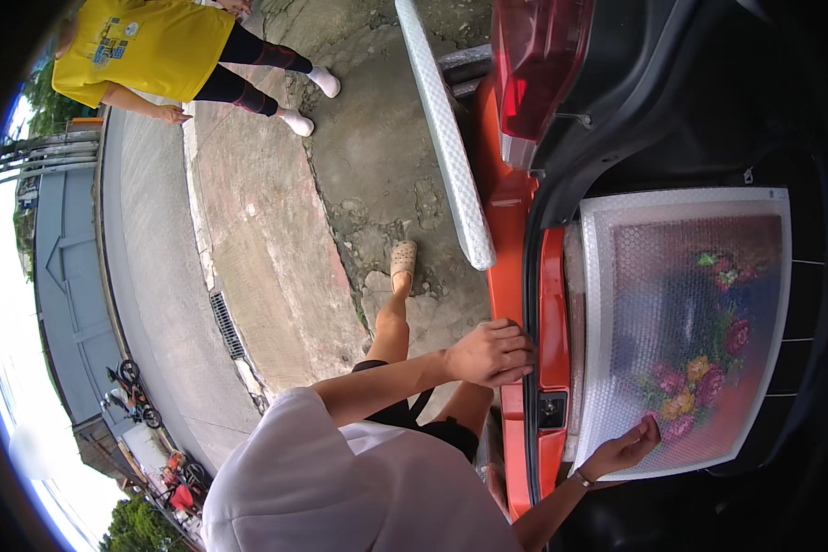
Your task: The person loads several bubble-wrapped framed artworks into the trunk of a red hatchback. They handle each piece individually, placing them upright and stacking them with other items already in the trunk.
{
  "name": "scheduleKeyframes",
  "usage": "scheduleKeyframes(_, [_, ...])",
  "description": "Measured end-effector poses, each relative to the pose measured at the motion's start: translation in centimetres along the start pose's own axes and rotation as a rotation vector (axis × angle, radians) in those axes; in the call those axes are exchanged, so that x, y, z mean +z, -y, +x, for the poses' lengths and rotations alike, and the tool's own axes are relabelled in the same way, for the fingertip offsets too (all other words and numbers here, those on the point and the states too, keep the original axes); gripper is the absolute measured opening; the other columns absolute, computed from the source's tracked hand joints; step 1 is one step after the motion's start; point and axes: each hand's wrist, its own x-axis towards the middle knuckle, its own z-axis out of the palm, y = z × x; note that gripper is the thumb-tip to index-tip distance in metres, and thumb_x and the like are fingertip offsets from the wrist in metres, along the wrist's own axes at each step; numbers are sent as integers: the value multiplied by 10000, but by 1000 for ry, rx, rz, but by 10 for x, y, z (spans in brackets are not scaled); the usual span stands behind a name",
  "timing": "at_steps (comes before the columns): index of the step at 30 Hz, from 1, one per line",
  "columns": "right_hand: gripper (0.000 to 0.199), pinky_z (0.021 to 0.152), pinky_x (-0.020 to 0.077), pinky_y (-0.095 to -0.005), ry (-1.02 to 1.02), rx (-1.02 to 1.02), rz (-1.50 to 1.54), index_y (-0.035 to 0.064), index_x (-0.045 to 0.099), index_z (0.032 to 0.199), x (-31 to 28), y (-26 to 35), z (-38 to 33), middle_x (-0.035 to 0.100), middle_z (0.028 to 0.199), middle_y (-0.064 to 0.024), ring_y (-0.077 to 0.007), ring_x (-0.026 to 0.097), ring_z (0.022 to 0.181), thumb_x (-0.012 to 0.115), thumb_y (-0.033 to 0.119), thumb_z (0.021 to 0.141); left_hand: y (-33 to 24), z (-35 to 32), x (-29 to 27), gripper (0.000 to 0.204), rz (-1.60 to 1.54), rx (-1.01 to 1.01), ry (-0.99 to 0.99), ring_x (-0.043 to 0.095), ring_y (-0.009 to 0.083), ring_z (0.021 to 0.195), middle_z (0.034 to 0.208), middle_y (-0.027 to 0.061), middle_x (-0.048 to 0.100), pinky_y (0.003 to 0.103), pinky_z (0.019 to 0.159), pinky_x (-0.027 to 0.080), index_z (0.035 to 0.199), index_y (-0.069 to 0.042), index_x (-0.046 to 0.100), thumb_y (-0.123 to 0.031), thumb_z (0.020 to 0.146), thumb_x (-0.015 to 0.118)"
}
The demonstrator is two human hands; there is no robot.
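Observation:
My left hand (492, 354) is closed, its fingers curled over the rear edge of an orange car's open trunk (532, 313). Inside the trunk lies a framed flower picture (690, 322) in bubble wrap, with pink and yellow blooms showing through. My right hand (624, 451) hovers over or touches the picture's near part; contact is hard to tell. Its palm is turned partly up, the fingers loosely bent, and a small dark red spot shows at the fingertips. A band circles that wrist. Another bubble-wrapped panel (446, 138) stands on edge outside, against the car's rear.
A red tail light (543, 69) and black trunk lining border the opening. A person in a yellow shirt (147, 46) stands at the far left on cracked concrete (359, 129). Farther left are a drain grate (227, 325), a road, a bicycle (133, 396) and a blue-grey wall (69, 267).

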Motion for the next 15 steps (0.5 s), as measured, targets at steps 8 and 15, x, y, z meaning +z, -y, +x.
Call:
scheduleKeyframes(8, [610,932,468,-476,622,-641,4,-6,442,1339,323,278,-14,559,1228,-255,-428,551,1134,702,275,864,76,-153,-161,115,53,-386,99,622,254,841,869,74,627,362,779,477,865,-81,645,-191,852,673])
scheduleKeyframes(15, [466,790,511,-527,697,-176,-438,12,522,1055,428,330,-18,684,950,-239,-439,651,922,745,326,793,174,-293,-331,247,152,-1055,-266,673,321,839,894,152,684,406,728,520,960,-19,658,-257,950,593])
